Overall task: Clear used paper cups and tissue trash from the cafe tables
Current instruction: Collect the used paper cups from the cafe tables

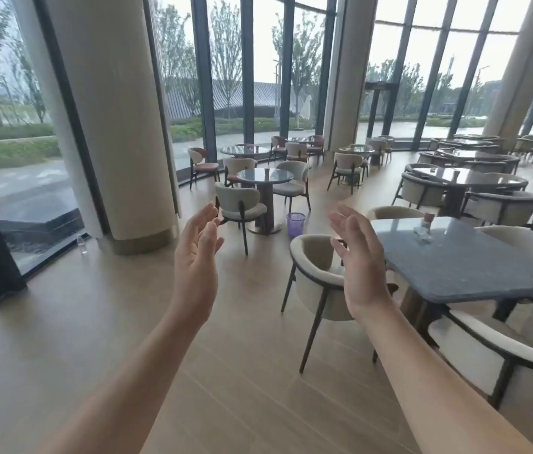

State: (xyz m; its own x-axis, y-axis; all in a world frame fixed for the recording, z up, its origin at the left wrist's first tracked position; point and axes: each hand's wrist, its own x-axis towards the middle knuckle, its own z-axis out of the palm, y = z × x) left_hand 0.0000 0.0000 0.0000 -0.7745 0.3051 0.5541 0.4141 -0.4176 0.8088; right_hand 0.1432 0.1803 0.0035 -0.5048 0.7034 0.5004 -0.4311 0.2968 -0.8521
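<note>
My left hand (197, 257) and my right hand (358, 262) are raised in front of me, palms facing each other, fingers apart, holding nothing. To the right stands a grey square table (461, 267) with a brownish paper cup (428, 218) and crumpled tissue or clear wrapping (422, 233) near its far edge. Farther off, a round grey table (278, 176) carries another small paper cup (266, 172). A purple mesh waste basket (295, 223) sits on the floor beside that round table. Both hands are well short of the cups.
A thick round column (117, 126) rises at the left by the glass wall. Cream chairs (319, 273) surround the tables; one stands between my right hand and the square table. A small clear bottle (82, 244) sits on the floor by the window. More tables fill the back right.
</note>
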